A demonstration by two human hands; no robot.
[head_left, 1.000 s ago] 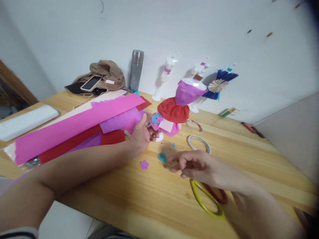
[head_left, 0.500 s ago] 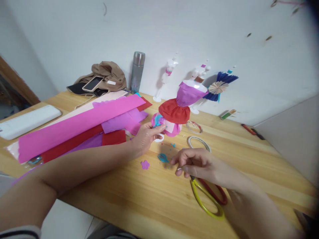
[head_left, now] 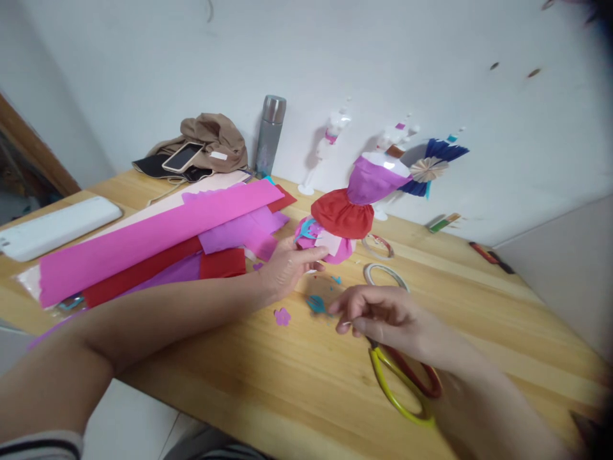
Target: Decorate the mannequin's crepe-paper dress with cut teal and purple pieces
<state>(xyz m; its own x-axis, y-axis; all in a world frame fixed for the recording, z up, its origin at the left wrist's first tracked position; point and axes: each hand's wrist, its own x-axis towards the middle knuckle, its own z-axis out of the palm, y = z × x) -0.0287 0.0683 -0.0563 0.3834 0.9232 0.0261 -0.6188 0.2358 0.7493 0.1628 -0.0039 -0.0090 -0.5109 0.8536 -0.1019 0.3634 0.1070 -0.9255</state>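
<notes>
A small dress form wears a crepe-paper dress (head_left: 378, 182) with a purple top, a red tier and a pink lower tier. My left hand (head_left: 292, 262) is closed at the pink lower tier, its thumb along the hem. A blue paper piece (head_left: 309, 231) and purple flower bits sit on that tier, just above the hand. My right hand (head_left: 378, 316) pinches a tiny white piece (head_left: 347, 323) between thumb and finger. Under it lie scissors (head_left: 400, 390) with yellow and red handles. A purple paper flower (head_left: 282, 317) and a blue paper cutout (head_left: 316, 305) lie between the hands.
Pink, red and purple crepe paper (head_left: 158, 243) covers the table's left side. Behind are a grey flask (head_left: 271, 137), a brown cloth bag (head_left: 211, 140) and a phone (head_left: 182, 157). Tape rolls (head_left: 387, 275) lie right of the dress. Other small dress forms (head_left: 330, 137) stand by the wall.
My left thumb has slid down off the blue paper piece, which shows more fully now. My right hand keeps its pinch, almost in the same place. The view has shifted slightly.
</notes>
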